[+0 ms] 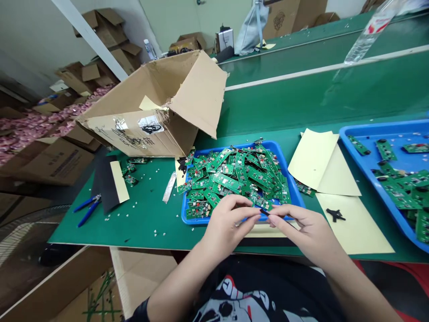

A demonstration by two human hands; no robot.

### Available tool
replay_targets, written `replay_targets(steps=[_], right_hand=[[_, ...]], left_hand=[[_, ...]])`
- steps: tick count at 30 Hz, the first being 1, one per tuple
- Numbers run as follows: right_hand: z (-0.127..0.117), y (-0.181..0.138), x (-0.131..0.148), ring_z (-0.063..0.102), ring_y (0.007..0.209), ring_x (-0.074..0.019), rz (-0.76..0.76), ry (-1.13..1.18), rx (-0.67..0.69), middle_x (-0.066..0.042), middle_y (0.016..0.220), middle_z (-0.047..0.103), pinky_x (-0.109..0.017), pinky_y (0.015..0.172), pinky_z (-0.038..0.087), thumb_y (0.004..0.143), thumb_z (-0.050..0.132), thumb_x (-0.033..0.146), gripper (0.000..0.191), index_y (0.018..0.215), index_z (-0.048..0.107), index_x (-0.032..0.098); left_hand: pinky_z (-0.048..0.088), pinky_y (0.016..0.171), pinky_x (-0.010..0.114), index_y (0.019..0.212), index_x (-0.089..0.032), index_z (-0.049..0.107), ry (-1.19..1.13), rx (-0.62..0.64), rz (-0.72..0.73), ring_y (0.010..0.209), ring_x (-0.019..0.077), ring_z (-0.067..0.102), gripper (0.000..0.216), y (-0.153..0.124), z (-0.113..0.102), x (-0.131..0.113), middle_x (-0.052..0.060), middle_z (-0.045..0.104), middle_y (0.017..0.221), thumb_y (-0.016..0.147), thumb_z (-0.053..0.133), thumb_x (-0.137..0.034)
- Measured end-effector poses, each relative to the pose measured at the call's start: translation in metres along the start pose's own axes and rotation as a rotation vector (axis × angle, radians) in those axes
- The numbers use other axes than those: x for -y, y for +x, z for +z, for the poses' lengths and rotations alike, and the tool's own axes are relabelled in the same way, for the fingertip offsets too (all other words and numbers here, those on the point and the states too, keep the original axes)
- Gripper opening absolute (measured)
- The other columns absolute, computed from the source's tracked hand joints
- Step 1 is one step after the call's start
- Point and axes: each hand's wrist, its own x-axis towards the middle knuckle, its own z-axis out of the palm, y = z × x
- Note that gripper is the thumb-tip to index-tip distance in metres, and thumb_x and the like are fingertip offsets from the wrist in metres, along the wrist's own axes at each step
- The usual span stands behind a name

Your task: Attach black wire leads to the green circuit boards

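In front of my body, my left hand (229, 221) and my right hand (303, 226) meet over the near edge of a blue tray (296, 190). Thumb and fingers of both are pinched on a small thin black strip (264, 212), one end in each hand. What kind of part it is cannot be made out. Green circuit boards (228, 181) fill the tray in a loose heap. To the right of my right hand, a few similar black strips (335, 215) lie bunched on a yellow paper sheet (358, 232).
An open cardboard box (134, 134) stands behind the tray. Blue-handled cutters (87, 208) and a black sheet (104, 185) lie left. A second blue tray (375, 179) with boards is at right. A plastic bottle (368, 33) stands farther back.
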Motion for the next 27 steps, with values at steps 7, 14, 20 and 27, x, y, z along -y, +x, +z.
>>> replay_targets(steps=[7, 14, 20, 27], right_hand=[[-0.010, -0.009, -0.017, 0.067, 0.076, -0.0206, 0.134, -0.020, -0.184, -0.003, 0.078, 0.071, -0.029, 0.071, 0.053, 0.083, 0.058, 0.044, 0.024, 0.081, 0.067, 0.022], [-0.010, -0.006, -0.025, 0.067, 0.073, -0.0191, 0.015, -0.036, -0.185, -0.003, 0.078, 0.071, -0.028, 0.066, 0.055, 0.085, 0.059, 0.039, 0.020, 0.081, 0.067, 0.021], [-0.015, 0.002, -0.013, 0.066, 0.067, -0.0157, -0.231, -0.162, -0.339, -0.001, 0.075, 0.069, -0.023, 0.056, 0.053, 0.086, 0.058, 0.023, 0.008, 0.083, 0.065, 0.021], [-0.027, 0.006, 0.023, 0.063, 0.069, -0.0146, -0.539, -0.321, -0.435, -0.002, 0.076, 0.067, -0.026, 0.063, 0.052, 0.086, 0.057, 0.010, 0.011, 0.088, 0.061, 0.020]], left_hand=[[0.050, 0.092, 0.052, 0.117, -0.009, 0.057, 0.657, 0.271, 0.174, 0.115, 0.0343, 0.054, 0.033, 0.034, -0.032, 0.029, 0.021, 0.056, 0.121, 0.084, 0.062, -0.015], [0.047, 0.097, 0.050, 0.087, -0.014, 0.062, 0.578, 0.335, 0.213, 0.116, 0.0329, 0.054, 0.010, 0.052, -0.034, 0.039, 0.015, 0.061, 0.113, 0.079, 0.068, -0.016], [0.053, 0.067, 0.029, 0.099, -0.015, 0.062, 0.209, 0.050, -0.026, 0.073, 0.0156, 0.061, 0.014, 0.063, -0.020, 0.023, 0.004, 0.065, 0.081, 0.085, 0.061, -0.017], [0.048, 0.056, 0.021, 0.108, -0.018, 0.069, -0.516, 0.097, -0.397, 0.064, 0.0112, 0.056, 0.042, 0.058, 0.011, -0.020, 0.001, 0.062, 0.072, 0.069, 0.078, -0.030]])
